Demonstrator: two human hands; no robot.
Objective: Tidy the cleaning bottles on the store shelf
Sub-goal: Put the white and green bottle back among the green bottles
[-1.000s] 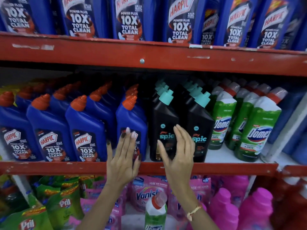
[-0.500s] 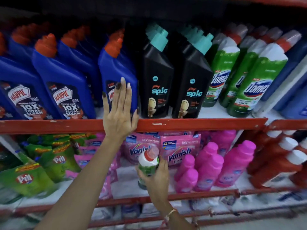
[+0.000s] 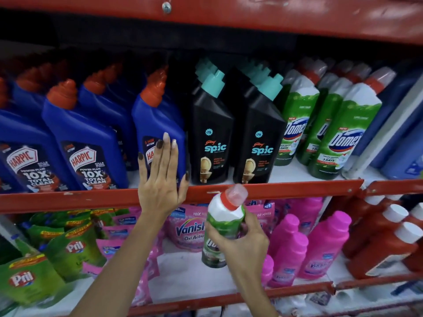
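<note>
My right hand (image 3: 242,239) grips a green and white Domex bottle (image 3: 223,221) with a red collar and clear cap, held in front of the lower shelf just below the red shelf edge (image 3: 297,191). My left hand (image 3: 161,179) lies flat, fingers straight, against the front of a blue Harpic bottle (image 3: 158,124) on the middle shelf. To the right of that bottle stand two rows of black Spic bottles (image 3: 211,138) with teal caps, then rows of green Domex bottles (image 3: 343,133).
More blue Harpic bottles (image 3: 87,138) fill the middle shelf's left. The lower shelf holds green Pril pouches (image 3: 73,245), pink Vanish pouches (image 3: 187,229), pink bottles (image 3: 325,243) and red bottles (image 3: 384,243). A red shelf beam (image 3: 229,17) runs overhead.
My right hand left the black Spic bottle, dropped to the lower shelf, gripped the green Domex bottle and raised it. My left hand stayed on the blue Harpic bottle. The view tilted down.
</note>
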